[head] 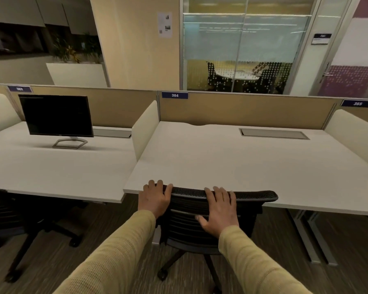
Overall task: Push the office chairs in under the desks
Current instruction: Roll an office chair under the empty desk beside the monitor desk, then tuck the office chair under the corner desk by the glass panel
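A black mesh-backed office chair (253, 196) stands at the front edge of the white desk (232, 164) labelled 384, its backrest top level with the desk edge. My left hand (154, 198) lies on the left end of the backrest top, fingers curled over it. My right hand (220, 207) rests flat on the backrest near its middle, fingers spread. A second black office chair (6, 215) sits at the left desk (51, 170), partly under its edge, only partly in view.
A dark monitor (56, 116) stands on the left desk. Beige partitions (242, 109) close the desks at the back and cream side screens (146, 128) stand between them. Grey desk legs (310, 236) stand to the right of the chair. Behind is a glass-walled room.
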Demonstrator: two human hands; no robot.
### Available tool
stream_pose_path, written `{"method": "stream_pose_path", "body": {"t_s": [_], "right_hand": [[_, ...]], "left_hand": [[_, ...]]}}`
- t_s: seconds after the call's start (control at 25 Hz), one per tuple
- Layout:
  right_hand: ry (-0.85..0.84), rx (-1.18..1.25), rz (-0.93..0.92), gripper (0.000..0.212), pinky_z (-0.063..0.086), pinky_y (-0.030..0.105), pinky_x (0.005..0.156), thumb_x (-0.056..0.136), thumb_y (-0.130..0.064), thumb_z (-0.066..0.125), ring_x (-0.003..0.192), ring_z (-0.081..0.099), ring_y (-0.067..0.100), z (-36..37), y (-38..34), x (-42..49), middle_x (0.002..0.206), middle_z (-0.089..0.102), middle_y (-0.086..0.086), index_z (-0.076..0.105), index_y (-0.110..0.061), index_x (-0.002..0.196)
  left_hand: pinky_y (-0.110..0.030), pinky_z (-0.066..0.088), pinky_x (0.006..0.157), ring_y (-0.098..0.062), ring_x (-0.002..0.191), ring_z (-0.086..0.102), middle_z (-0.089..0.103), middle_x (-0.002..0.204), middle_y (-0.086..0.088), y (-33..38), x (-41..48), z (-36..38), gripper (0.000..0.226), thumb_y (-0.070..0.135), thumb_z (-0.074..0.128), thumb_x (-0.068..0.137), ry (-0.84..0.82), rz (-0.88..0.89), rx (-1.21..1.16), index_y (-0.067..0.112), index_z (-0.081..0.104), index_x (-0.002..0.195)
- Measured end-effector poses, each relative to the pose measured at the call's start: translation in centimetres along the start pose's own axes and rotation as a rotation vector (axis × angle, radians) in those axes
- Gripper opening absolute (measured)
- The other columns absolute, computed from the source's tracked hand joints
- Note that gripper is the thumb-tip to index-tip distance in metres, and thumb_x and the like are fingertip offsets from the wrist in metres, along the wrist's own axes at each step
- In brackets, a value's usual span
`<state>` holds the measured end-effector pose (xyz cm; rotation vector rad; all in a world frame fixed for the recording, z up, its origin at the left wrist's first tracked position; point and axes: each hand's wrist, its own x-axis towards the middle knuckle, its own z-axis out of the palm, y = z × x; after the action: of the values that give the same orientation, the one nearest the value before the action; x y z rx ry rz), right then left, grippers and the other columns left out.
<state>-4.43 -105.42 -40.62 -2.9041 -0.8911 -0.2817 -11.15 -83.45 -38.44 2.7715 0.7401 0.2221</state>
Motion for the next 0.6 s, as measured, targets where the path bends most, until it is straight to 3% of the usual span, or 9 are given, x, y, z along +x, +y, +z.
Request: {"method": "stream_pose_path", "body": {"t_s": [0.12,0.24,0.32,0.48,0.52,0.6], "right_hand": [[-0.031,-0.040,0.015,0.110,-0.019,0.061,0.114,0.085,-0.074,0.041,0.144,-0.032,0.038,0.4,-1.2,-2.3,0.159,-0.031,0.017,-0.030,-0.021,0.150],[-0.028,0.054,0.013,0.108,-0.014,0.060,0.117,0.089,-0.069,0.042,0.138,-0.043,0.037,0.0,-2.8,-3.8,0.150,-0.047,0.016,-0.037,-0.022,0.146],[-0.032,0.119,-0.023,0.106,-0.015,0.057,0.117,0.090,-0.066,0.044,0.139,-0.043,0.034,0.1,-4.2,-5.3,0.152,-0.044,0.016,-0.032,-0.021,0.148],[0.017,0.265,-0.161,0.105,-0.018,0.048,0.114,0.083,-0.059,0.065,0.142,-0.034,0.020,0.9,-7.9,-7.2,0.163,-0.006,0.017,0.000,-0.018,0.155],[-0.016,0.245,-0.201,0.106,-0.018,0.048,0.114,0.082,-0.061,0.064,0.146,-0.029,0.023,0.7,-9.2,-7.3,0.163,-0.003,0.018,0.001,-0.018,0.155],[-0.053,0.242,-0.245,0.110,-0.012,0.047,0.115,0.075,-0.066,0.069,0.150,0.002,0.040,0.0,-11.8,-7.1,0.161,0.017,0.022,0.018,-0.013,0.156]], "left_hand": [[-0.052,0.024,0.119,-0.035,0.148,0.025,0.003,0.169,-0.014,-0.1,-3.2,0.5,0.074,0.063,0.028,0.101,-0.005,0.017,-0.057,0.023,0.013,0.161],[-0.051,0.006,0.125,-0.028,0.155,0.001,-0.028,0.166,-0.002,-0.7,-6.9,2.0,0.082,0.067,0.025,0.099,0.055,0.087,-0.026,0.030,-0.016,0.159],[-0.051,-0.004,0.126,-0.027,0.155,-0.012,-0.035,0.162,0.000,-1.5,-9.3,3.1,0.082,0.070,0.018,0.096,0.048,0.064,-0.007,0.033,-0.027,0.154],[-0.044,-0.021,0.119,-0.023,0.153,-0.021,-0.036,0.161,0.000,-4.0,-12.8,4.2,0.082,0.073,0.007,0.092,0.046,-0.042,0.066,0.032,-0.027,0.153],[-0.041,-0.027,0.116,-0.023,0.152,-0.022,-0.035,0.161,0.000,-4.9,-13.6,4.0,0.081,0.073,0.009,0.093,0.054,-0.069,0.074,0.032,-0.026,0.153],[-0.036,-0.034,0.111,-0.023,0.152,-0.022,-0.033,0.162,0.000,-6.9,-14.9,3.0,0.082,0.072,0.013,0.094,0.070,-0.123,0.074,0.031,-0.025,0.154]]}}
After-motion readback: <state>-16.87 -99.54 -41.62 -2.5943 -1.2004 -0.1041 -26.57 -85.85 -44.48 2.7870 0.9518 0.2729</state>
